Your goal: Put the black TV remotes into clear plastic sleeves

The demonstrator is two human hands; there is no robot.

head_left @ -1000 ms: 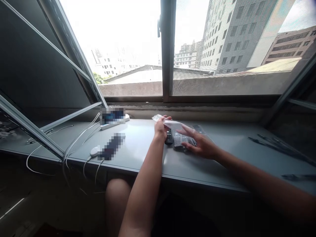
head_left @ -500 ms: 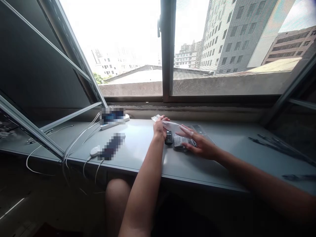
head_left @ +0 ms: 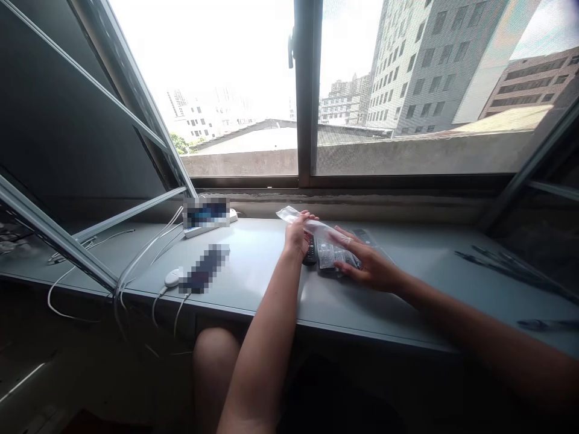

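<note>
A thin translucent plastic bag (head_left: 323, 231) stretches between my two hands above the desk. My left hand (head_left: 297, 234) is closed on its left part, with one whitish end sticking out past the fingers. Spread fingers of my right hand (head_left: 371, 264) lie against the bag's right end, the thumb apart and lower. Beneath the bag lies a black remote control (head_left: 310, 254), partly covered by my left hand. Right beside it, dark remotes in clear plastic wrap (head_left: 329, 259) lie under my right fingertips, partly hidden.
On the desk (head_left: 262, 265) to the left are a blurred-out phone-like object (head_left: 205, 268), a round white charger (head_left: 172, 278), a white power strip (head_left: 199, 229) and white cables (head_left: 145, 259). Dark thin items (head_left: 506, 268) lie at right. Metal frames (head_left: 149, 129) flank the window.
My left hand has shifted slightly right and its fingers have closed further around the bag. The bag hangs lower over the remote. My right hand has barely moved.
</note>
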